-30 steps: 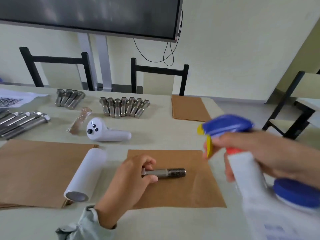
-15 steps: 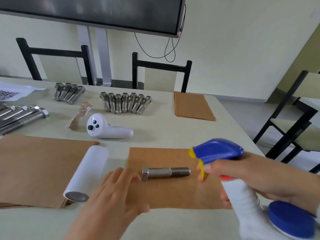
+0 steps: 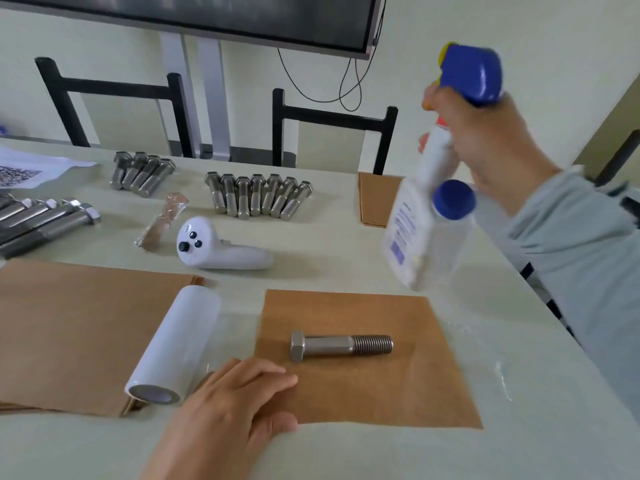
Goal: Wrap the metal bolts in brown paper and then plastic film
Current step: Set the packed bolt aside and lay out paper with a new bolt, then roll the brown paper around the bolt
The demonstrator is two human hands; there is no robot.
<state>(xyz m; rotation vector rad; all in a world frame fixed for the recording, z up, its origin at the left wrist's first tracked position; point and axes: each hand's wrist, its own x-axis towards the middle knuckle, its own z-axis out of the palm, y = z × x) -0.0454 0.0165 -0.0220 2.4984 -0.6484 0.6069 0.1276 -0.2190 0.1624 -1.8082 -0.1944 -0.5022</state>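
Left hand (image 3: 239, 407) lay flat on the brown paper's (image 3: 363, 386) near-left corner by the bolt (image 3: 341, 345); right hand (image 3: 485, 140) gripped the spray bottle (image 3: 426, 216).

Soft even daylight, motion-blurred spray bottle (image 3: 429, 216).

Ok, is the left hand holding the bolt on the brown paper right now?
No, the left hand lies flat on the brown paper sheet, and the bolt lies untouched beside its fingers.
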